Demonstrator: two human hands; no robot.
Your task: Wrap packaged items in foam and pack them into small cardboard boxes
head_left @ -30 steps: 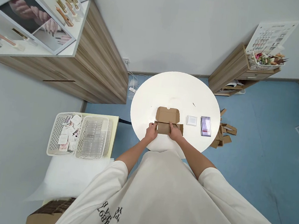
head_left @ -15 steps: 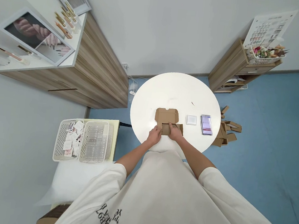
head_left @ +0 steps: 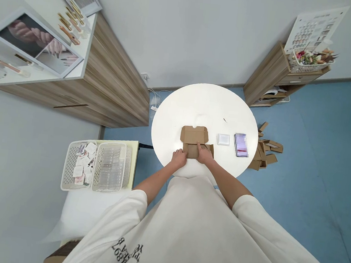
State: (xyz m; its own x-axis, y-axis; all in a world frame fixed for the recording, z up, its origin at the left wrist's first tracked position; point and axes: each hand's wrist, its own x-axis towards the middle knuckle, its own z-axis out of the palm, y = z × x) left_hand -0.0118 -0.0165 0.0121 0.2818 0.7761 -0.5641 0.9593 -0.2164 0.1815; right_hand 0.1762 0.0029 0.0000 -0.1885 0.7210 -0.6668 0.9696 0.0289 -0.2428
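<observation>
A brown cardboard box (head_left: 194, 134) lies partly folded on the white oval table (head_left: 178, 110), its lid flap spread out on the far side. My left hand (head_left: 179, 159) is closed at the box's near left corner, fingers bent against the side wall. My right hand (head_left: 204, 154) grips the right part of the tray, with its thumb reaching over the inside. Just right of the box rests a small clear-and-white packet (head_left: 223, 139). Beyond it lies a purple packet (head_left: 241, 145), blurred in the picture.
A small dark thin item (head_left: 225, 120) lies farther back on the table. Flattened cardboard pieces (head_left: 265, 152) are piled on the floor at right. Left of me stand two white baskets, one with cards (head_left: 84, 163), one with clear plastic cases (head_left: 110, 168). A wooden cabinet (head_left: 115, 74) stands behind them.
The box's left side flap, raised beside my left hand before, is now folded inward. My left hand has moved slightly down and left; my right hand stays on the box.
</observation>
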